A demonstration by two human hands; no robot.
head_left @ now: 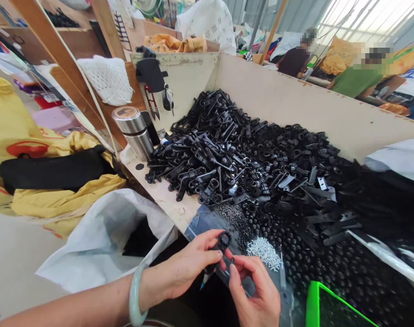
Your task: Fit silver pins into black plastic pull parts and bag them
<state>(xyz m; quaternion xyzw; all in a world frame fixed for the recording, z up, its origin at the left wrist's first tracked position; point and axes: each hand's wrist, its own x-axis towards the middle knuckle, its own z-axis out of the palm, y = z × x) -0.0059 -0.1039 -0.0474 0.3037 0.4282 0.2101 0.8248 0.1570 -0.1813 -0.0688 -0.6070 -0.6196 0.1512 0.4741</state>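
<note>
One black part (pixel 223 242) juts from the left hand (pixel 181 269).

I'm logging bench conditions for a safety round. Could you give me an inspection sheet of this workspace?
Surface: pale bench, bearing a dark sheet.
Job's things: heaped black parts, round black pieces, pale screw-like pieces.
Clutter: steel flask, dark phone-like slab beside it, red snips hanging.
Hands: left hand grips a black ringed part; right hand pinches a small dark piece.
Cables: pale cord along the wooden post; whether a cable, unclear.
Surroundings: two people beyond the partition, yellow sacking at left.
</note>
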